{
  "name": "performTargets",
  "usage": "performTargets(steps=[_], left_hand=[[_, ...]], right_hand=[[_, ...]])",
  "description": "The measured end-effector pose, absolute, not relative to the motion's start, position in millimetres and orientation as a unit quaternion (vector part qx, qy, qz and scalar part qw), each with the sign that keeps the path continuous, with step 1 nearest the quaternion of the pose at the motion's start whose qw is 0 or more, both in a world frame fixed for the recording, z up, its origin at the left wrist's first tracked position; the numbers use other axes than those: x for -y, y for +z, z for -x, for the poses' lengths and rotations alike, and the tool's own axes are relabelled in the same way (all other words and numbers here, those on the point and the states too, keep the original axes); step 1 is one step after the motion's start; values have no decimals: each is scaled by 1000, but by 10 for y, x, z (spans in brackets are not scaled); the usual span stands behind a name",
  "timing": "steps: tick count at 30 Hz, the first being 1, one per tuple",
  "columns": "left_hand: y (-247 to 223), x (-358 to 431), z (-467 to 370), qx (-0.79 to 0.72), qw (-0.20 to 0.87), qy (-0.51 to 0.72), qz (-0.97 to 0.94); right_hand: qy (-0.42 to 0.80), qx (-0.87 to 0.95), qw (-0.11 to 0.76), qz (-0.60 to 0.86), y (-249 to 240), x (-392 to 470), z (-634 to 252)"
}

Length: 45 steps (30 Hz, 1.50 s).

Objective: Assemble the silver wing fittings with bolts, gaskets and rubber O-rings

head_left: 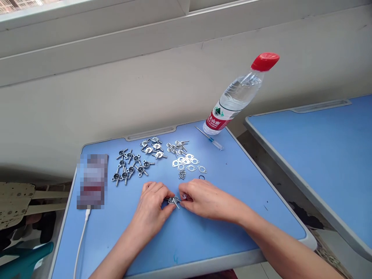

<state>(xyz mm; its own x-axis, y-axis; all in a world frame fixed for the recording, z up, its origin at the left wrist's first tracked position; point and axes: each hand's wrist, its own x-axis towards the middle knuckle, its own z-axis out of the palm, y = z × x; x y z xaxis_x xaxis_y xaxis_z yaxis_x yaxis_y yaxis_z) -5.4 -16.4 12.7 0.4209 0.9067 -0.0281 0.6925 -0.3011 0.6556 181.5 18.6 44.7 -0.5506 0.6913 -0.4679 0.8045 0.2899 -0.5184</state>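
Observation:
My left hand (155, 202) is closed, with thumb and fingers pinching a small metal fitting (173, 200) just above the blue desk. The fitting has an oval flange and a thin pin that points toward me. Right beside it, my right hand (203, 197) is closed, its fingertips close to the fitting's right side. A small shiny, clear-looking thing (185, 197) shows among those fingers, mostly hidden. Past my hands lie a pile of tiny screws (182, 174), a black rubber ring (201, 177) and several flat oval metal plates (191, 168).
Several black-centred fittings (131, 169) lie at left, with assembled ones (159, 154) and metal pins (177, 147) behind. A screwdriver (213, 142) lies near an upright water bottle (232, 100). A phone (92, 182) with a white cable (83, 236) is at left. Another desk (319, 155) stands right.

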Motion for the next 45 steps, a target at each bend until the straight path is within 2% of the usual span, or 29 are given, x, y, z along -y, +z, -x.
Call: performTargets(steps=[45], left_hand=[[174, 195, 40, -481, 251, 162, -824]], right_hand=[[-373, -803, 59, -461, 451, -188, -1842]])
